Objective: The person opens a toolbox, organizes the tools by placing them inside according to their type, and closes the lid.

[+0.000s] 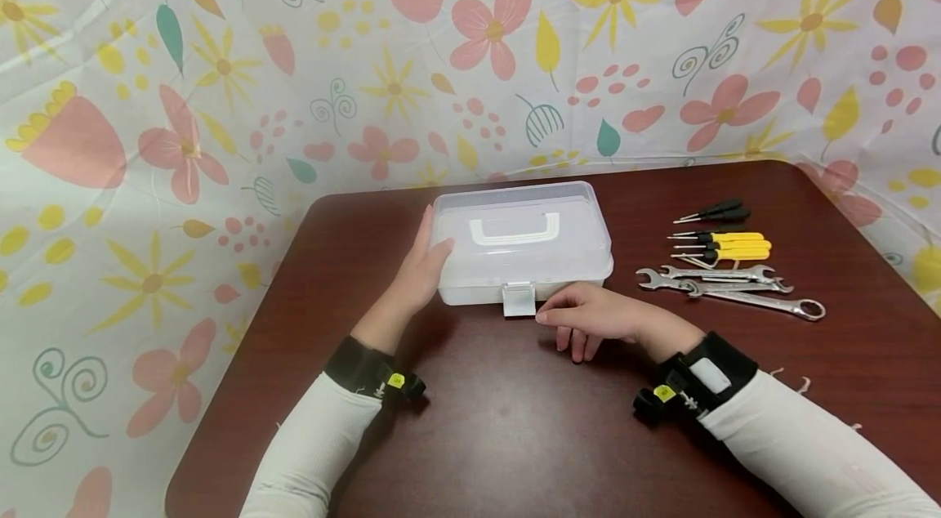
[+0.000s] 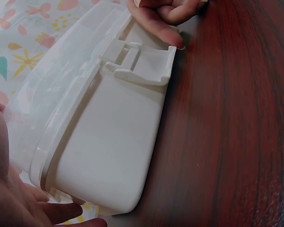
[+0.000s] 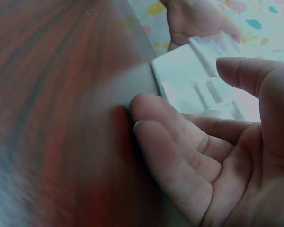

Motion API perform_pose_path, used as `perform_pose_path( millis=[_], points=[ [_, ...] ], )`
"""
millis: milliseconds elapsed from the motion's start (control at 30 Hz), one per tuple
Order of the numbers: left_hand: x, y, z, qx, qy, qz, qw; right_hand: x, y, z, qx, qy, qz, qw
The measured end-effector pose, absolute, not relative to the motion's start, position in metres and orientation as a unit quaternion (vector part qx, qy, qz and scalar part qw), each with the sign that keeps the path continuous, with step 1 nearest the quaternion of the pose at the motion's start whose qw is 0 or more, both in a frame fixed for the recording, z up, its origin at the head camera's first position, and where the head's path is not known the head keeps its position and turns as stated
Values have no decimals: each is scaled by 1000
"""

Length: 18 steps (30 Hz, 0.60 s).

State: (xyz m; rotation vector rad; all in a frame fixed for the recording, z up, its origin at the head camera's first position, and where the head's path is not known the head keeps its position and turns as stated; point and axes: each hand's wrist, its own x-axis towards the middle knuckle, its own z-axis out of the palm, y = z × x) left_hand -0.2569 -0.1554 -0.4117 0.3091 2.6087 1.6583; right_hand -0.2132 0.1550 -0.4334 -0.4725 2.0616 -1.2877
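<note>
Left hand [image 1: 421, 269]: fingers straight, flat against the left end of the translucent plastic storage box [image 1: 524, 244]. Right hand [image 1: 591, 319]: relaxed and open, gripping nothing, a fingertip [image 2: 173, 39] at the edge of the box's front latch [image 1: 519, 298], which hangs down unfastened. The box sits lid down near the middle of the dark wood table [image 1: 485, 420], white handle [image 1: 515, 229] on top. To its right, well apart, lie screwdrivers [image 1: 720, 244] and wrenches [image 1: 735, 289]. A floral cloth [image 1: 184, 93] hangs behind.

Bright, even light; soft shadows; right wrist view blurred.
</note>
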Motion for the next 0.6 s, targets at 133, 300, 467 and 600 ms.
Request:
perform_pose_path(
  millis=[133, 300, 467, 600],
  points=[
    [-257, -157, -413, 103, 839, 534, 18, -211, 157, -422, -220, 794, -473, 311],
    [-256, -159, -413, 97, 843, 529, 25, -202, 158, -401, -303, 783, -473, 266],
    [-257, -159, -412, 94, 842, 530, 35, -190, 162, -381, -386, 795, -463, 59],
    [-259, -161, -414, 95, 835, 541, 31, -191, 167, -372, -402, 775, -462, -157]
  ],
)
